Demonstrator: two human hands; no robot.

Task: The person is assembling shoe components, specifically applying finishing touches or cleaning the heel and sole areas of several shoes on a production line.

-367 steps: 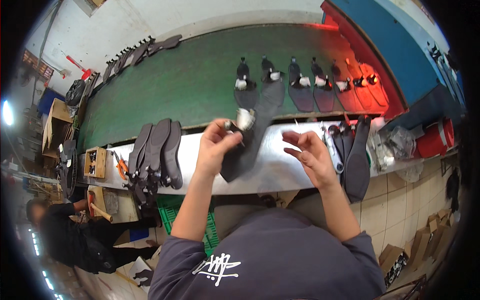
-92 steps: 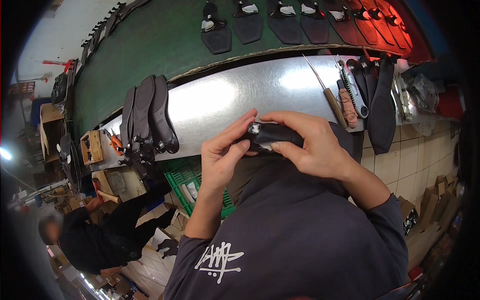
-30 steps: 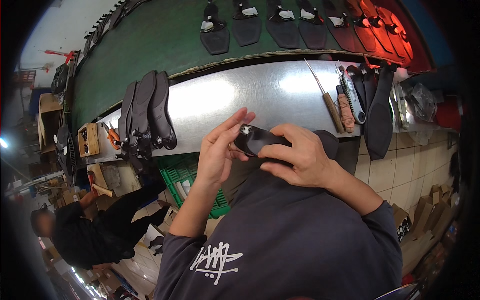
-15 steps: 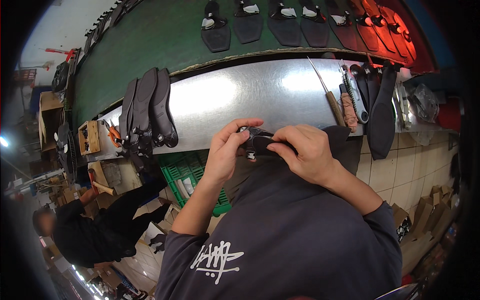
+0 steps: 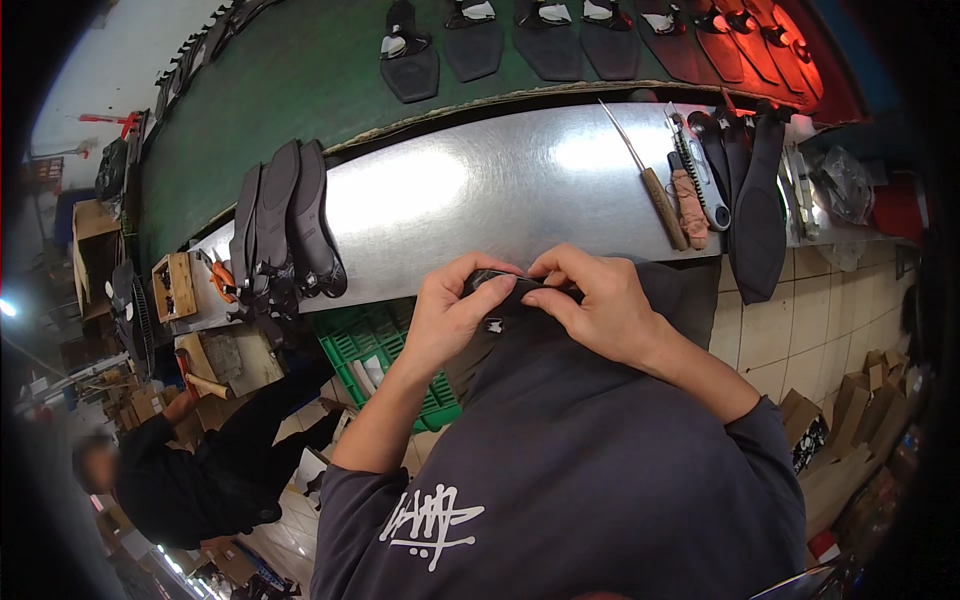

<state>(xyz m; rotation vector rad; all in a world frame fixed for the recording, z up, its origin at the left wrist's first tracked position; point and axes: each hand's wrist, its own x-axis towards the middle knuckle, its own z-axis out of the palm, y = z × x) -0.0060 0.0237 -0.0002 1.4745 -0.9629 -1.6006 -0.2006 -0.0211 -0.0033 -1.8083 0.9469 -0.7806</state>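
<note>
Over my lap, just off the front edge of the metal bench, both hands grip a black sandal (image 5: 511,302) with glossy straps. My left hand (image 5: 450,308) is closed round its strap end, thumb on top. The thumb and forefinger of my right hand (image 5: 610,312) pinch the sandal's edge close to the left fingertips. A small white bit (image 5: 494,325) shows just below the left thumb. Most of the sandal is hidden by my fingers. Dark cloth (image 5: 680,300) of my clothing lies beneath and to the right.
On the metal bench (image 5: 460,220) lie black sandals (image 5: 278,210) at left, with orange-handled pliers (image 5: 221,281) and a wooden box (image 5: 180,284). At right are an awl (image 5: 655,195), a utility knife (image 5: 708,185) and black soles (image 5: 757,225). A green crate (image 5: 440,408) stands below; a person (image 5: 190,480) is at left.
My right fingers have moved up and left, closer to my left hand. The sandal has turned, and more of it is covered. The view has shifted slightly.
</note>
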